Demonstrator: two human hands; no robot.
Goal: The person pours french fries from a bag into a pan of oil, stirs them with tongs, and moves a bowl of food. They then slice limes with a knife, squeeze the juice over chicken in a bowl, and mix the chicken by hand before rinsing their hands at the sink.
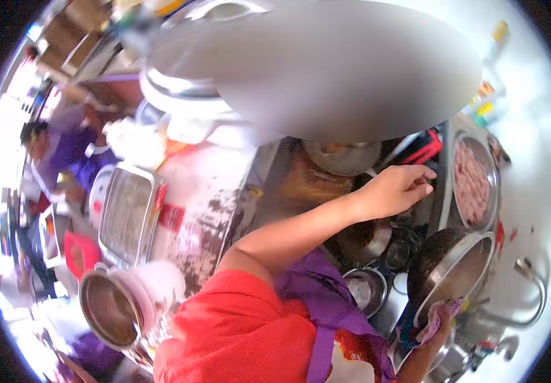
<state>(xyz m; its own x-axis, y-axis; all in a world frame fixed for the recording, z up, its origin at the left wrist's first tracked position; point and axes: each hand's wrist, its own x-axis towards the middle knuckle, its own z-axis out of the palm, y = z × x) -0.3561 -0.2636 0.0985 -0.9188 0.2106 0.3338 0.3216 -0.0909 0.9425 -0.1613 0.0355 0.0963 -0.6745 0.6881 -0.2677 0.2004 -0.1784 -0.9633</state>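
Observation:
My left hand reaches over the cooking area with its fingers loosely bent. A gap shows between thumb and forefinger, and nothing is visible in it. Close by is a red-and-black object that I cannot make out. My right hand grips a pinkish-purple cloth at the rim of a large dark wok, which tilts on its side. Beyond my left hand, a metal tray holds several pale pink, raw-looking meat pieces. A round pan with some food stands near my forearm.
A curved faucet stands by the white wall. Small metal bowls lie below my left hand. A glass baking dish and a large pot stand at left. People in purple are farther back. A grey blur hides the top.

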